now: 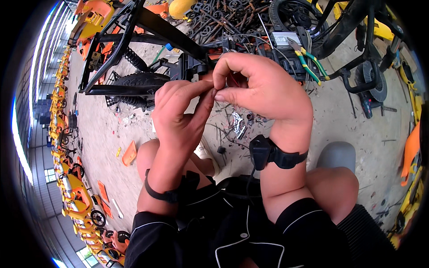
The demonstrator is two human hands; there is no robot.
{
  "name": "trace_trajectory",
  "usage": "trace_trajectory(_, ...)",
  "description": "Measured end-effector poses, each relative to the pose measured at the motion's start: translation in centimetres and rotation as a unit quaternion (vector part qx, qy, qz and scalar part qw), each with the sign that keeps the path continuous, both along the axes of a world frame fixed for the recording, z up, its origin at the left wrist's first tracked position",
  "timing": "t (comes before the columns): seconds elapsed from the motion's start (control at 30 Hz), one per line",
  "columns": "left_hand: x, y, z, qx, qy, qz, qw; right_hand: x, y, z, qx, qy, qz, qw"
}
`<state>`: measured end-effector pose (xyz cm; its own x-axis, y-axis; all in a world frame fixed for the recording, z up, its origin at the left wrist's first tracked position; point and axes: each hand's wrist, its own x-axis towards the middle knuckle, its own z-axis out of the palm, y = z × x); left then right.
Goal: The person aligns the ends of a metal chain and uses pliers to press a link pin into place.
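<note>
My left hand and my right hand meet in front of a black vehicle frame. Both pinch with thumb and forefinger, their tips touching or nearly so. Whatever lies between the fingertips is too small and hidden to name. A thin red wire shows in the gap under my right hand's curled fingers; whether it is held there is unclear. Just behind the hands is a black plastic part on the frame. Pliers with green and yellow handles lie right of my right hand, beside a box with a white label.
A tyre and a coil spring sit under the frame at left. Dark metal parts are heaped at the back. A power tool lies on the right floor. Scraps litter the ground. Yellow and orange scooters line the left.
</note>
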<state>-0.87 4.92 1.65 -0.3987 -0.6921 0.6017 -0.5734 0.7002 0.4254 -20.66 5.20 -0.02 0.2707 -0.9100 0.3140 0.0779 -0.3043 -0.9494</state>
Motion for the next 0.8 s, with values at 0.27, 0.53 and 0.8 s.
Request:
trace_trajectory(0.27,-0.2,-0.3,-0.3,0.007,-0.027,-0.002,1.000,-0.8,-0.1,-0.4,0.040,0.037,0.008,0.998)
trace_trajectory(0.53,-0.6,-0.3,-0.6,0.046,-0.015,-0.005,0.999,-0.9,-0.2,-1.2,0.039,0.009,0.016,0.999)
trace_trajectory(0.8,-0.6,0.0,-0.6,0.070,0.007,-0.006,0.998,-0.9,-0.4,-1.6,0.030,-0.004,0.039,0.999)
